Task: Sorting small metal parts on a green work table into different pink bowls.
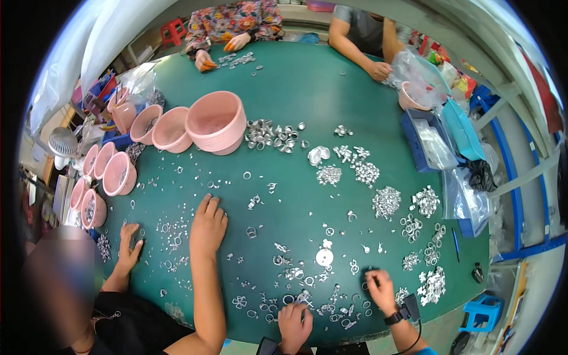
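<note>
At the near edge of the green table, my left hand (294, 325) rests palm down with its fingers apart, the tips touching a scatter of silver metal rings and small pieces (303, 296). My right hand (381, 290), with a dark band at its wrist, is raised a little to the right. Its fingers are curled together near a single ring (365, 286); whatever they hold is too small to make out. Between and beyond my hands lie a round silver disc (324, 257) and many loose rings. A heap of pale metal pieces (432, 285) sits right of my right hand.
Pink tubs (216, 121) stand along the left and back left. Sorted metal heaps (387, 202) lie at the right, near a blue pen (455, 244) and a blue crate (429, 142). A co-worker's arm (207, 260) reaches in from the left; two other people sit across the table.
</note>
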A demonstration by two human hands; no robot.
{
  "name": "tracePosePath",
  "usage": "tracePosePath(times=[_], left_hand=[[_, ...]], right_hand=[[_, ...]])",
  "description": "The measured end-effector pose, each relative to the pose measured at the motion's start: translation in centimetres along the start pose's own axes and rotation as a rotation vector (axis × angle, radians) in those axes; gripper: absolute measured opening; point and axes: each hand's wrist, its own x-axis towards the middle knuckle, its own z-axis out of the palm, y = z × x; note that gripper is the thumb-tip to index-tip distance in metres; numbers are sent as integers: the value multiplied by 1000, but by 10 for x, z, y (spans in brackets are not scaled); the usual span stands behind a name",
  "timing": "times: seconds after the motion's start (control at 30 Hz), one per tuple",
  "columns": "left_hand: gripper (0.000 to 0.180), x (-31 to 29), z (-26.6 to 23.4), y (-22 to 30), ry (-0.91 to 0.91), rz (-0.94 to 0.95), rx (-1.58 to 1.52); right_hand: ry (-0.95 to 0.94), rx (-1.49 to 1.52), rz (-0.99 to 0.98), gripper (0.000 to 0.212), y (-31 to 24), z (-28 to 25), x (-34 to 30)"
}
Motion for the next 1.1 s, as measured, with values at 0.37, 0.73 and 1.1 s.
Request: tracePosePath(times=[0.37,0.73,1.1], left_hand=[[34,70,19,-1,-192,127,337],[20,11,-14,1,-168,90,172],[18,3,26,29,-487,305,18]], right_hand=[[-39,233,64,12,-42,38,46],[-41,-322,-44,20,-49,70,91],[-145,1369,873,12,27,-59,-86]])
